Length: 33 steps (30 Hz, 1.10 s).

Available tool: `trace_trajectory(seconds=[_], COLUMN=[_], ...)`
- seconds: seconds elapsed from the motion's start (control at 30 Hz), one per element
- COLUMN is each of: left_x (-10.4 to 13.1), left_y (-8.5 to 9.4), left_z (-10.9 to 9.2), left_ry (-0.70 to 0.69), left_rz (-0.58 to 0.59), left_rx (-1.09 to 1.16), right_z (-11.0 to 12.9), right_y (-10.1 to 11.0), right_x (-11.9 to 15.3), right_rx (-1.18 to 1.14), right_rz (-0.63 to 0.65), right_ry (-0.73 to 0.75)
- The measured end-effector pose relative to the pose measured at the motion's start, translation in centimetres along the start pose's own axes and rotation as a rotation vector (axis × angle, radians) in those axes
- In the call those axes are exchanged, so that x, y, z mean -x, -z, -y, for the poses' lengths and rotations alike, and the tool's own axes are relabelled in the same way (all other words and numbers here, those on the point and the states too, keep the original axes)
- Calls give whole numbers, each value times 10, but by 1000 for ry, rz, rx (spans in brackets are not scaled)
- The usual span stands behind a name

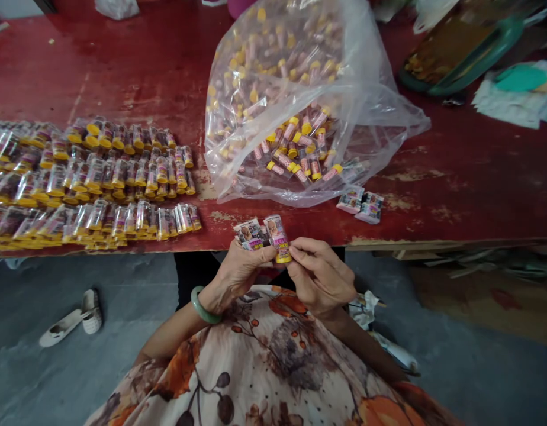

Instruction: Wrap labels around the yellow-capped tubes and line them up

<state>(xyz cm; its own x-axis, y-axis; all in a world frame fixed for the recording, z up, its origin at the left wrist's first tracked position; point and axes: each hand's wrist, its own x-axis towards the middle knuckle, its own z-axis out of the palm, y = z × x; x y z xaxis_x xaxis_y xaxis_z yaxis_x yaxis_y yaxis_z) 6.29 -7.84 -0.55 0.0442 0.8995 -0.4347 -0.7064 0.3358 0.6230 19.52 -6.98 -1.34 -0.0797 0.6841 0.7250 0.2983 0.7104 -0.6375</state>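
- big clear plastic bag (373, 65) sat on the red table (135, 71), mouth facing the person; loads of yellow-capped tubes (304, 142) w/ pink bits in them lay jumbled inside
- green-rimmed container (460, 50) was up in the far R corner, tilted; contents too blurry to tell tbh
- rows of wrapped tubes (96, 171) were piled on the L, yellow ends mostly twd the person; 2 label bundles (360, 205) lay just beside the bag, on its R
- both hands were at the table edge, close together; L hand (238, 266) came in from the L, fingers closed round a label stack (249, 232); R hand (324, 275) was curled, thumb + index pinched narrow
- labelled tube (277, 234) was btwn the hands, slightly tilted; R fingertips held its yellow end, L thumb lay against its L side
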Motion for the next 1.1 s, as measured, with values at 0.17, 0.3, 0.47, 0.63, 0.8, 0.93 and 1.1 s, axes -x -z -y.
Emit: trace_trajectory(seconds=[0.17,0.3,0.47,0.63,0.8,0.93,1.1], left_x=[1,3,5,7,9,9,11], left_y=[4,5,3,0,2,4,5], left_z=[2,3,0,-5,-5,-3,-2], left_ry=[-17,9,34,37,32,20,34], left_rz=[26,15,-1,39,61,62,41], left_rx=[5,22,27,14,4,27,16], right_z=[3,3,1,3,6,8,10], right_y=[-2,-2,-2,-3,-3,-2,-3], right_x=[0,2,4,4,2,2,2], right_rx=[15,41,61,74,98,121,144], right_rz=[-14,-11,-17,-66,-75,-48,-60], right_ry=[35,45,22,-22,1,23,27])
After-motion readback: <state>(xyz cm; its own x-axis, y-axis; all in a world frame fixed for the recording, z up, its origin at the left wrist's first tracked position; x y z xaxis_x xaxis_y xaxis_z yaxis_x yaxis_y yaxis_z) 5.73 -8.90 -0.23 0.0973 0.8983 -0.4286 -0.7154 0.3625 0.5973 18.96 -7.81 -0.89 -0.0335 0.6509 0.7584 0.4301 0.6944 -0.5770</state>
